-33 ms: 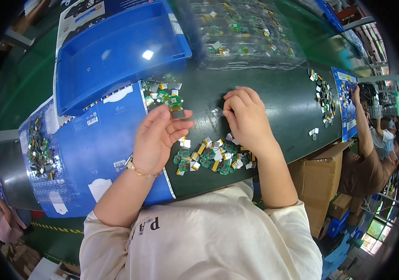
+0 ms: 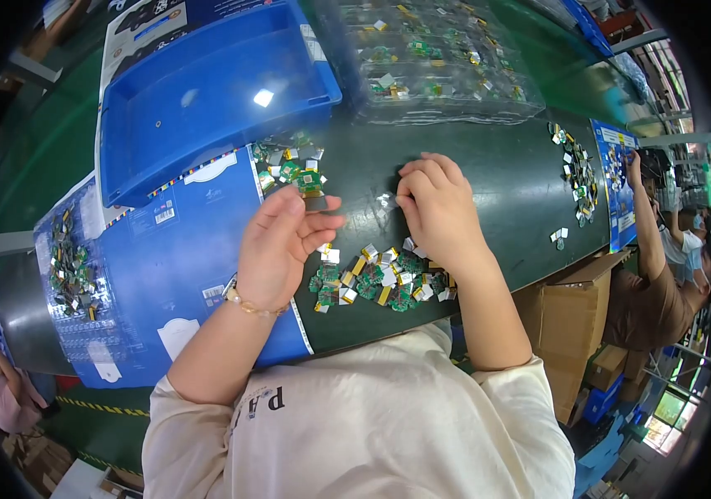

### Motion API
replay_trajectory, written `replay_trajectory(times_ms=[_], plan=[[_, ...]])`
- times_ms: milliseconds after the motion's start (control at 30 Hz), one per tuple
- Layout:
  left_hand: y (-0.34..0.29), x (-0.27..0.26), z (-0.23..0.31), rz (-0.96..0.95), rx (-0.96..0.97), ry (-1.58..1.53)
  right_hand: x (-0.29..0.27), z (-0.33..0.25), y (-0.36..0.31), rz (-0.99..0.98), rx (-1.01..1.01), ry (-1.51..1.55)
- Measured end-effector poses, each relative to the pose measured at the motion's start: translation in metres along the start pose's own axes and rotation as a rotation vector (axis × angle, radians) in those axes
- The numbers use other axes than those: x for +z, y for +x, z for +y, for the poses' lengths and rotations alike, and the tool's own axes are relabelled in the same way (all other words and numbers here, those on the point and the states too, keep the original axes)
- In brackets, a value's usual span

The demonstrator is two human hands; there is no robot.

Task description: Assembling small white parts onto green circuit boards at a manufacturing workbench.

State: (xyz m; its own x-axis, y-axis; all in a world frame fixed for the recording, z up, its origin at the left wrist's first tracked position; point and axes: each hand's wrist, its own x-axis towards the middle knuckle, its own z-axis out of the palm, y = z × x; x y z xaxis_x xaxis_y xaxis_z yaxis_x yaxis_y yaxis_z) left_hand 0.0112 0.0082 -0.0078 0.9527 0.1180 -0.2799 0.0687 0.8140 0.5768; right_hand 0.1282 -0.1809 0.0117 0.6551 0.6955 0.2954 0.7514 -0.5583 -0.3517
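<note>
Next to nothing has shifted in the last instant: the person's left hand keeps its place, pinching between thumb and fingers a small green circuit board with a yellow strip and a grey flat part, which has barely stirred, so to my eye the work stands paused, with that one piece raised and not yet set down. Its other fingers are loosely curled. The right hand hangs half-closed over the dark green worktop, thumb near the bent fingers; I can't tell whether it grips anything. Counting from the left, I make out one heap of boards on a clear moulded plastic tray, one blue printed card sheet beneath that, one deep blue plastic bin, one smaller pile of boards just beside the bin, one loose mound of boards and silvery cells before the body, one stack of clear plastic trays, one brown cardboard box and one far scatter of boards. The boards overlap too much to number singly.
</note>
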Motion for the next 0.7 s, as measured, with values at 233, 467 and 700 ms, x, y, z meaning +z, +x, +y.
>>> replay_trajectory(times_ms=[233,467,700], plan=[[0.0,-0.007,-0.003,0.101,0.025,0.169,0.009,-0.004,0.001,0.061,0.059,-0.148],[-0.004,0.0,-0.003,0.033,-0.042,0.256,0.009,-0.007,0.006,0.02,0.114,0.002],[-0.001,-0.01,-0.003,-0.103,0.042,0.234,0.002,-0.005,0.013,0.009,0.062,0.073]])
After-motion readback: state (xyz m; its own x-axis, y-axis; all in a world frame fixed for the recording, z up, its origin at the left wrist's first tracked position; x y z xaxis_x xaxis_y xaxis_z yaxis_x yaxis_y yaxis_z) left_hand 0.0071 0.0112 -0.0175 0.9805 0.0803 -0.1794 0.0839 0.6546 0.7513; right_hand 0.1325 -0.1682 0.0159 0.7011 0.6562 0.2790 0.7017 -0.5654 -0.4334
